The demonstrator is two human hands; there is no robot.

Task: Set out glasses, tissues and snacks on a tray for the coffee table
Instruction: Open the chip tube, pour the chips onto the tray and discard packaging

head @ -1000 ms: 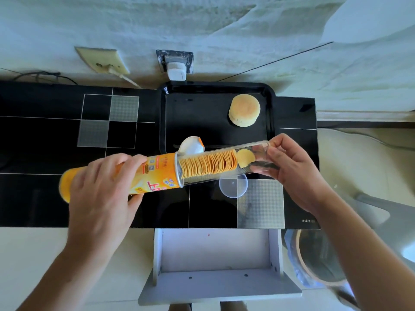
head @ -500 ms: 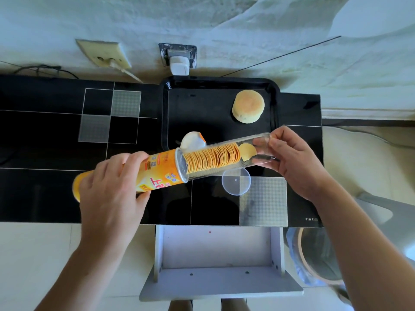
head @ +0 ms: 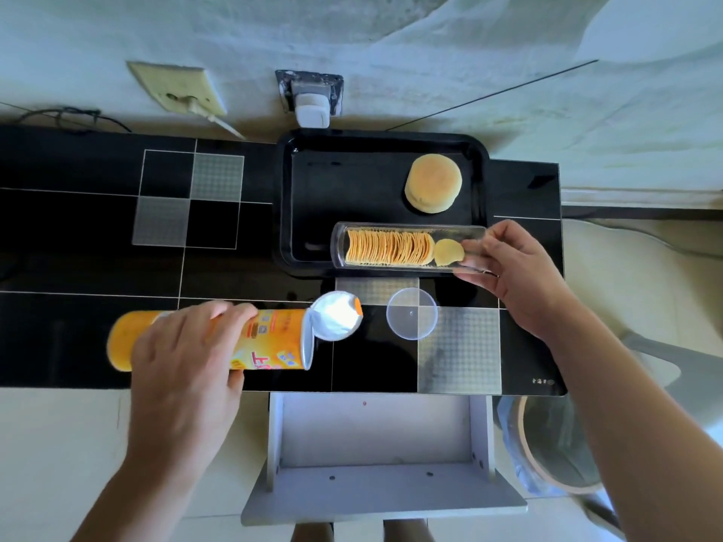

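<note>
A black tray (head: 309,197) sits on the black glass table (head: 98,228) against the wall, with a round golden bun (head: 433,183) in its far right corner. My right hand (head: 520,275) grips the right end of a clear plastic chip sleeve (head: 407,248) holding a stack of crisps, lying across the tray's near edge. My left hand (head: 184,354) holds the orange chip can (head: 270,340) on its side near the table's front, its foil seal (head: 338,314) peeled open. A clear round lid (head: 411,313) lies on the table between the hands.
Wall sockets with a white plug (head: 311,109) sit behind the tray. A grey shelf unit (head: 375,455) stands below the table's front edge. A lined bin (head: 555,444) is on the floor at the right. The table's left half holds nothing.
The sleeve of crisps has come fully out of the can. My right hand carried it back onto the tray's near edge, while my left hand drew the can toward the table's front.
</note>
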